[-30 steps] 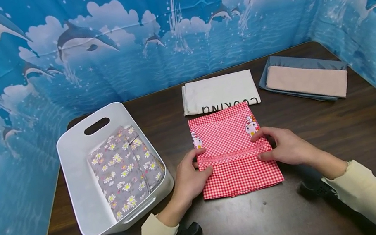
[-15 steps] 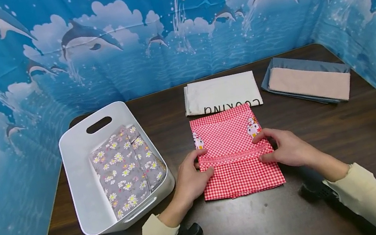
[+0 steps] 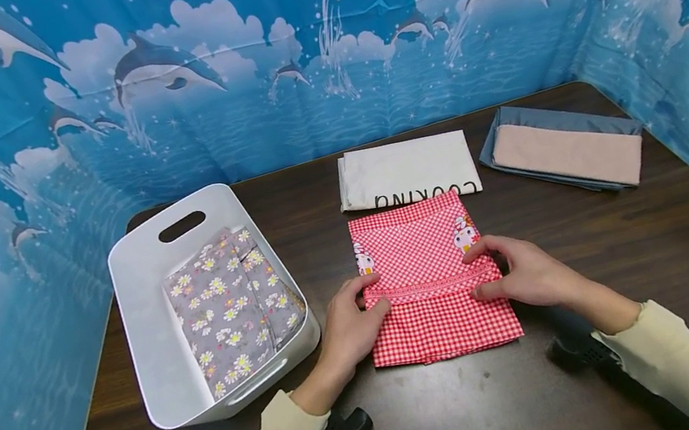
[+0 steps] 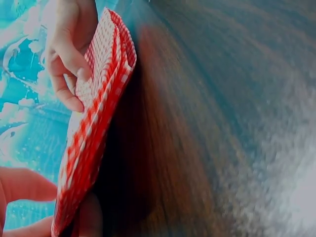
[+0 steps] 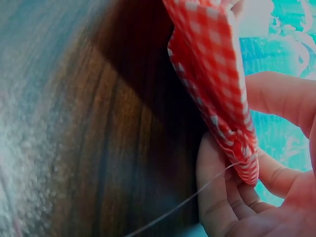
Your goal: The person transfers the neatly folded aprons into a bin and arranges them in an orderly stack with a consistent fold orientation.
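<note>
A folded red-and-white gingham apron (image 3: 424,255) lies in front of me, with a lacy band across it and cartoon figures near its side edges. My left hand (image 3: 346,326) grips its left edge, thumb and a finger on top. At the opposite edge, my right hand (image 3: 528,273) pinches the cloth. In the right wrist view, several fingers reach under the apron (image 5: 215,54) while others lie on its upper face. The left wrist view shows the apron's layered near edge (image 4: 94,133) raised a little above the table.
On the left, a white plastic basket (image 3: 147,334) holds folded grey daisy-print fabric (image 3: 223,313). A folded white cloth lettered "COOKING" (image 3: 405,166) lies just behind the apron. Folded blue-grey and beige fabric (image 3: 564,149) sits at the back right. Dolphin-print curtains (image 3: 321,81) enclose the dark table (image 3: 456,418).
The head view has shifted slightly. Both hands keep their hold at the apron's sides, and the apron stays almost in place.
</note>
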Motion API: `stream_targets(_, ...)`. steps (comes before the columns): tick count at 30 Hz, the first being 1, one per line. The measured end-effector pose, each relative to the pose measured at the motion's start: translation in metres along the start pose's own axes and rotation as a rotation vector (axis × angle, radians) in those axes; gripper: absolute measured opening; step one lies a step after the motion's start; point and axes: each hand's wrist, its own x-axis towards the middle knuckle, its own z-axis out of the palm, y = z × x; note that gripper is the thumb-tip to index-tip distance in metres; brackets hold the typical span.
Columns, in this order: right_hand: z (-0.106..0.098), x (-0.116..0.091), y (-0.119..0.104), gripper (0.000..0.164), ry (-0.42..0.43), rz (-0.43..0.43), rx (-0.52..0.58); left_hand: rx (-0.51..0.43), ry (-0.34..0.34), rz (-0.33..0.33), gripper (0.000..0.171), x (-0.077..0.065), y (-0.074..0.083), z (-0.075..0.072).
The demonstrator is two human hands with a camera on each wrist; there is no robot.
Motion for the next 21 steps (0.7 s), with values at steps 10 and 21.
stream_targets(10,0.000,-0.004,-0.006,0.047,0.027,-0.013,0.027,-0.043,0.038,0.030,0.045,-0.006,0.006,-0.002)
stream_targets(21,-0.003,-0.005,-0.016,0.048,0.072,-0.068,0.106,-0.137,0.069,0.037,0.045,-0.010,0.017,-0.013)
